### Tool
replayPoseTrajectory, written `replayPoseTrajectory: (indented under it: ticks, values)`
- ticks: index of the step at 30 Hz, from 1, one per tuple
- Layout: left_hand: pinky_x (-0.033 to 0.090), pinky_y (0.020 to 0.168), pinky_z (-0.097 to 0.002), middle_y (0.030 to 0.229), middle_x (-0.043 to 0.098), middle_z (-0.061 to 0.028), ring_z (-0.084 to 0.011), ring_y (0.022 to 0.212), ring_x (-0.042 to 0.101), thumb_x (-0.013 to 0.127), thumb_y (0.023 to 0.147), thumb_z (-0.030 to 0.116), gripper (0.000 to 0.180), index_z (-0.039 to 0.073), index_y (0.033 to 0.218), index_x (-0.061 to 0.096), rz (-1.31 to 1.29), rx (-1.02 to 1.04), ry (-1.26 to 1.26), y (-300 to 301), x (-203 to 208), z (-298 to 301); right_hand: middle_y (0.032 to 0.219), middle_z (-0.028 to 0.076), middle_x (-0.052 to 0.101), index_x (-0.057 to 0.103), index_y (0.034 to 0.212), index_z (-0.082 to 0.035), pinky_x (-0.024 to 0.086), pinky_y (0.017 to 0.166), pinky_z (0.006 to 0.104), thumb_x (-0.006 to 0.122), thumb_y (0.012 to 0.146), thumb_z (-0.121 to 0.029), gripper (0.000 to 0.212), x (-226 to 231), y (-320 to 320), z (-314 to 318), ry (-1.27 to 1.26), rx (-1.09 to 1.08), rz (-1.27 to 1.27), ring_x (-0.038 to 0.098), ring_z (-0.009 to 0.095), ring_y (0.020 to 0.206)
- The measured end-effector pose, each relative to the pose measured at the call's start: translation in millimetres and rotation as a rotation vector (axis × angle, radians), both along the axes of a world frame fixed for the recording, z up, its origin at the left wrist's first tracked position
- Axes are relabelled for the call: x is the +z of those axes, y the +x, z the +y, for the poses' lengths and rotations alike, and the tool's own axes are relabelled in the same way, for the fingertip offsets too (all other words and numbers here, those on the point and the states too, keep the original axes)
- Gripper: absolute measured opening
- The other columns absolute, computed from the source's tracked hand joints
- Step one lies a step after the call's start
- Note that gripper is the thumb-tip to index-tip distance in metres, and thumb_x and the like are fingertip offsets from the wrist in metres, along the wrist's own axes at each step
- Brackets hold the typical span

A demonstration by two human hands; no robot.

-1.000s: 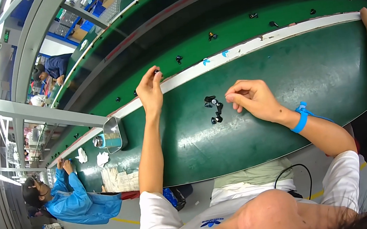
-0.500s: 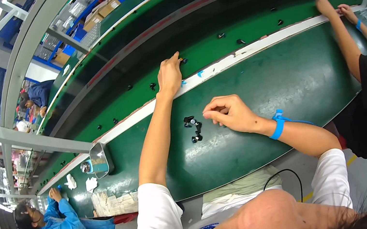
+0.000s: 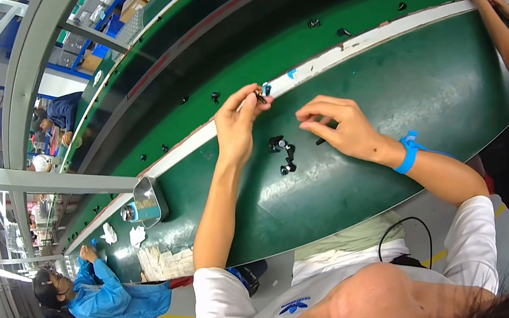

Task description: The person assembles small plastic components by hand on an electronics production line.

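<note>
Over the white rail, my left hand (image 3: 237, 131) pinches a small black part (image 3: 261, 96) between thumb and fingertips. A little gold-coloured glint shows on that part. My right hand (image 3: 351, 128), with a blue band at its wrist, hovers curled over the green work surface (image 3: 420, 95). A dark, thin bit (image 3: 321, 142) sticks out below its thumb, and what the fingers hold is mostly hidden. Between my hands lies a cluster of small black parts (image 3: 287, 153), some with shiny round faces.
Beyond the white rail (image 3: 376, 36) runs a green conveyor belt (image 3: 288, 40) carrying several black parts. A clear-sided container (image 3: 150, 201), white crumpled tissues (image 3: 137, 235) and a taped patch (image 3: 167, 263) lie left. A person in blue (image 3: 120, 302) sits left; another person's arms (image 3: 497, 27) reach in right.
My left hand has come back from the belt to the rail with a small black part in its fingers. My right hand has lifted slightly farther from me. The view has shifted a little.
</note>
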State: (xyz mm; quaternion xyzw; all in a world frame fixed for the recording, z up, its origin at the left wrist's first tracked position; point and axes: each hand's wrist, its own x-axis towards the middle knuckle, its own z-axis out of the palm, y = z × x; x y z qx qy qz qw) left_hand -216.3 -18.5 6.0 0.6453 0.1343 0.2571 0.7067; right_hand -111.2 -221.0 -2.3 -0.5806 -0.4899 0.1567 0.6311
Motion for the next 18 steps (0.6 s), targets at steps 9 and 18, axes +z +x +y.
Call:
replayPoseTrajectory:
  ticks: [9, 18]
  values:
    - [0.054, 0.082, -0.0322, 0.115, 0.065, -0.0139, -0.0191, 0.091, 0.066, 0.057, 0.096, 0.006, 0.026, -0.002, 0.121, 0.06, -0.113, -0.089, -0.429, -79, -18, -44, 0.108, 0.013, 0.065, 0.066, 0.105, 0.0, 0.056, 0.066, 0.0291, 0.071, 0.08, 0.001, 0.026, -2, -15, 8, 0.2, 0.039, -0.496, 0.066, 0.023, 0.083]
    - [0.056, 0.087, -0.0319, 0.109, 0.068, -0.0167, -0.0192, 0.099, 0.066, 0.061, 0.092, -0.004, 0.019, -0.006, 0.11, 0.065, -0.031, 0.045, -0.185, -84, -13, -71, 0.101, 0.015, 0.064, 0.066, 0.096, 0.002, 0.057, 0.064, 0.0322, 0.071, 0.073, -0.001, 0.024, 6, -22, 6, 0.269, 0.073, -0.861, 0.067, 0.028, 0.084]
